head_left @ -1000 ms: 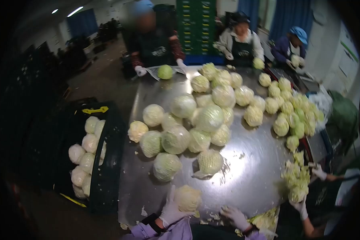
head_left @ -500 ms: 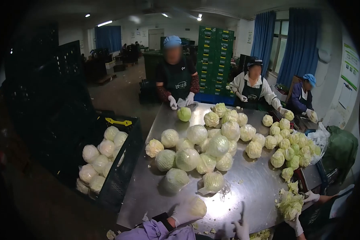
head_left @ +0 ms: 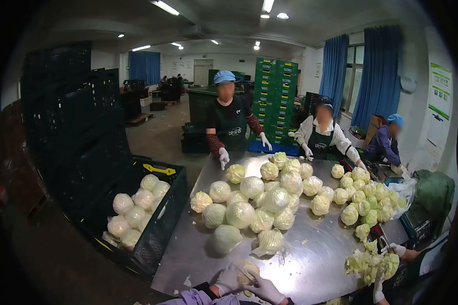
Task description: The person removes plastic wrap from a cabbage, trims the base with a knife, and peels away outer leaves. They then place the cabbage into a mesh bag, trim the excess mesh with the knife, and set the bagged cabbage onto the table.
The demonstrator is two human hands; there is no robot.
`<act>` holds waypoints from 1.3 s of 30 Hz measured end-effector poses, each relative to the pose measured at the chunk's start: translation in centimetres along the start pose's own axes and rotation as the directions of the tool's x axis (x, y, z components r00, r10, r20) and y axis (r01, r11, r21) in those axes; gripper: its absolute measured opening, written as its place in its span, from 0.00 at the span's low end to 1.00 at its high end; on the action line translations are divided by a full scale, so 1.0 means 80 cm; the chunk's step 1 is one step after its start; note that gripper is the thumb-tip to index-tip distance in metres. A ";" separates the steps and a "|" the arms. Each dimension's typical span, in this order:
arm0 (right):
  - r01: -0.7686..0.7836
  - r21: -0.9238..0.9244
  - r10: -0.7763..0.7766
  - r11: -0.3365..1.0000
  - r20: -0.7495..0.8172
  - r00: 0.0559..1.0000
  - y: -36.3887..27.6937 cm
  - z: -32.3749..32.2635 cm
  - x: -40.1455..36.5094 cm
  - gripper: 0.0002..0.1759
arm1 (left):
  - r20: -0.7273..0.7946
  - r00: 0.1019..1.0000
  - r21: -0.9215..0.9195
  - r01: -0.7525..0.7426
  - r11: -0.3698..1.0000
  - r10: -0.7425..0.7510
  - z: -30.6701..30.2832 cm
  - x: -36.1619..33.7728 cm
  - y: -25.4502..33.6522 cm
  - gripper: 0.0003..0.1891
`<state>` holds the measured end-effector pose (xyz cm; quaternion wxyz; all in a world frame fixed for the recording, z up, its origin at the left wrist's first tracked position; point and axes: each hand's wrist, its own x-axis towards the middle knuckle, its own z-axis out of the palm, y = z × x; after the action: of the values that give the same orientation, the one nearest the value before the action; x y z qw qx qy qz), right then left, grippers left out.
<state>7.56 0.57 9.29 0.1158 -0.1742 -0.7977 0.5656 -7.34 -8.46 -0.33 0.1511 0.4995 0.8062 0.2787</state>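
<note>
My left hand (head_left: 228, 279), in a white glove, is closed round the side of a pale cabbage (head_left: 248, 271) at the table's near edge. My gloved right hand (head_left: 265, 289) reaches in from the other side, its fingers against the same cabbage. No tool can be made out in it. Just beyond lies a wrapped cabbage (head_left: 268, 241) with loose wrapping at its side. A smooth pale cabbage (head_left: 226, 239) rests to its left. Farther back, several wrapped and bare cabbages (head_left: 240, 214) are grouped on the metal table (head_left: 310, 259).
At the left, a dark crate (head_left: 155, 246) holds wrapped cabbages. Small trimmed cabbages (head_left: 364, 198) lie at the right. Across the table stand two co-workers (head_left: 231, 122), (head_left: 320, 134); another (head_left: 387, 142) works farther right. At the near right, a co-worker's gloved hands (head_left: 379, 284) hold leafy cabbage.
My right hand has moved left onto the cabbage in my left hand. The view has tilted up. The opposite co-worker's hands have moved apart, away from the green cabbage.
</note>
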 end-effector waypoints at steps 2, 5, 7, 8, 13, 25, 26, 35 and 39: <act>0.019 -0.359 0.049 0.933 0.179 0.983 -0.034 -0.001 0.025 0.38 | -0.021 0.996 -0.162 -0.088 0.983 0.085 0.002 -0.003 -0.002 0.45; 0.304 -0.233 -0.222 0.924 0.323 0.920 -0.056 0.012 0.045 0.37 | -0.078 0.978 -0.379 -0.209 0.902 0.194 0.000 -0.002 -0.005 0.44; 0.291 -0.112 -0.233 0.950 0.363 0.902 -0.046 0.005 0.047 0.38 | -0.095 0.970 -0.446 -0.243 0.862 0.225 -0.005 -0.002 -0.012 0.43; 0.236 -0.174 -0.170 0.956 0.327 0.930 -0.031 -0.002 0.044 0.38 | -0.094 0.967 -0.460 -0.253 0.851 0.237 -0.006 0.001 -0.016 0.42; -0.315 0.120 0.311 0.942 0.050 0.949 0.083 -0.044 -0.037 0.33 | -0.056 0.996 -0.686 0.015 0.728 -0.074 -0.026 0.003 -0.035 0.43; -0.405 0.483 0.551 0.776 -0.209 0.808 0.233 0.004 -0.110 0.24 | 0.189 0.944 -0.428 -0.169 0.888 0.271 -0.019 0.036 0.027 0.37; -0.355 0.583 0.544 0.731 -0.183 0.819 0.249 0.004 -0.113 0.23 | 0.243 0.947 -0.464 -0.078 0.882 0.212 0.010 0.038 -0.002 0.45; -0.426 0.270 0.504 0.863 -0.425 0.752 0.297 -0.009 -0.136 0.19 | 0.105 0.989 -0.742 0.008 0.670 0.104 0.063 0.013 -0.052 0.44; -0.466 0.395 0.606 0.792 -0.410 0.682 0.285 -0.035 -0.147 0.18 | 0.272 0.940 -0.761 0.079 0.643 0.206 0.019 0.018 -0.014 0.45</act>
<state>22.72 4.99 -11.15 0.1750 -0.5300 -0.5680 0.6049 -8.04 -7.09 -2.18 0.4713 0.4570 0.5574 0.5082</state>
